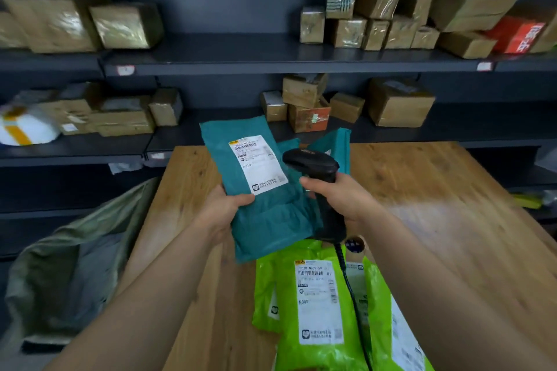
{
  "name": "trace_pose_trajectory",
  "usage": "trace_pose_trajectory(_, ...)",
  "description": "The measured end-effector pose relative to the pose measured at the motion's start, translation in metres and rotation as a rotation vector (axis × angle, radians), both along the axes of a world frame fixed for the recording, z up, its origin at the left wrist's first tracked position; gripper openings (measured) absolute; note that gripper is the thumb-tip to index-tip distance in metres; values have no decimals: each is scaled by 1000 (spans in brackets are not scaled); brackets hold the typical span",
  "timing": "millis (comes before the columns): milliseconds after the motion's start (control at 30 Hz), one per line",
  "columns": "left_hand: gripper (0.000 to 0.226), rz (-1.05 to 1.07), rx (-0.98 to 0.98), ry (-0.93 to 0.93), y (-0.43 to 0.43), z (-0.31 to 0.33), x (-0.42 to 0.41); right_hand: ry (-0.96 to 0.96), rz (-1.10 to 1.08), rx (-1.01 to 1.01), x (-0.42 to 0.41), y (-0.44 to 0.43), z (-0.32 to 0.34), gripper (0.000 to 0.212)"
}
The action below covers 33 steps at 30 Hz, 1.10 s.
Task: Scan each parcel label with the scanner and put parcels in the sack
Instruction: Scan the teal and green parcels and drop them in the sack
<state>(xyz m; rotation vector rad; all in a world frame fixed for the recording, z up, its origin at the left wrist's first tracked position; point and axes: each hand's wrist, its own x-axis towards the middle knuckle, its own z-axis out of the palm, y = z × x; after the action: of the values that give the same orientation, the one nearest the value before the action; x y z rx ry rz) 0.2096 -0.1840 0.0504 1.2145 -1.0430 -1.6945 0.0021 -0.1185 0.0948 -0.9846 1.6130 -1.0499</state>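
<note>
1. Nearest the camera, several bright green parcels lie overlapping on the wooden table. The top one faces up and shows a white label with a barcode.
2. A black coiled cable runs across these green parcels up to the scanner.
3. Left hand: it grips the lower left edge of a teal parcel. The thumb lies across the front face just below the label, and the other fingers are hidden behind.
4. The teal parcel is held above the table, tilted, with its white label facing the camera.
5. Right hand: its fingers are curled round the handle of the black scanner. The scanner head sits just beside the label's right edge.
6. More teal parcels show behind the scanner, at the table's far edge.
7. An olive-grey sack stands beside the table's left edge with its mouth slack and open.
8. Beyond, dark shelves carry taped brown boxes, one red box and a white wrapped bundle.
</note>
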Motion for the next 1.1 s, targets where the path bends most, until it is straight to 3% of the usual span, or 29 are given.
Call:
trace_pose_trajectory(133, 55, 44, -40, -54, 31, 10, 15, 14, 42, -67, 9, 26, 23, 33)
trace_pose_trajectory(267, 45, 59, -106, -54, 61, 10, 21, -48, 114, -135, 18, 50, 43, 12)
trace_pose_trajectory(400, 45, 121, -150, -52, 78, 0, 25, 47, 170, -144, 26, 70, 55, 17)
trace_pose_trajectory(1100, 48, 169, -185, -28, 109, -10, 33, 45, 165, -144, 39, 116, 71, 23)
